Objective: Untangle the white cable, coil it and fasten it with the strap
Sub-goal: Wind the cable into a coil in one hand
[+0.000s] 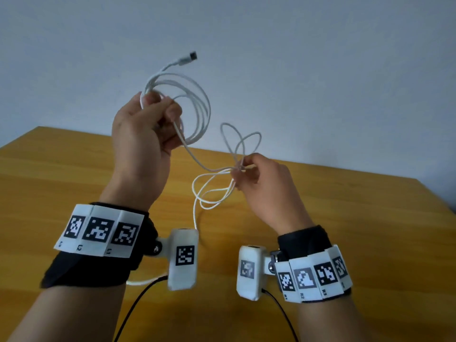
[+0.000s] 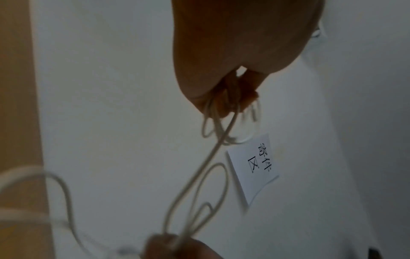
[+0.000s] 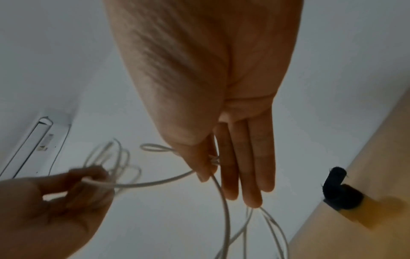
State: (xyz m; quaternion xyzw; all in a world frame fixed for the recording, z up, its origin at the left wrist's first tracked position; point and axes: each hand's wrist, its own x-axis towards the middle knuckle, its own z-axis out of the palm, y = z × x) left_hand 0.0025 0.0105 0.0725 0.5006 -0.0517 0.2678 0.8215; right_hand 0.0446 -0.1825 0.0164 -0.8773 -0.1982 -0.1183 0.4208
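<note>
Raised above the table, my left hand (image 1: 160, 107) grips several coiled turns of the white cable (image 1: 197, 104). The cable's USB plug (image 1: 191, 56) sticks up from the coil. One strand runs down and right to a tangle (image 1: 238, 167), which my right hand (image 1: 243, 166) pinches between thumb and forefinger. Its other fingers (image 3: 250, 166) are straight. Loose loops stand above and hang below the pinch, and a tail drops toward the table. In the left wrist view the coil (image 2: 221, 129) hangs from my left hand's fingers. The black strap (image 3: 339, 191) lies curled on the wood.
The wooden table (image 1: 333, 218) spreads below both hands, against a pale wall. A paper label (image 2: 255, 166) is stuck on the wall. A white fixture (image 3: 33, 145) shows in the right wrist view. Black leads trail from the wrist cameras toward me.
</note>
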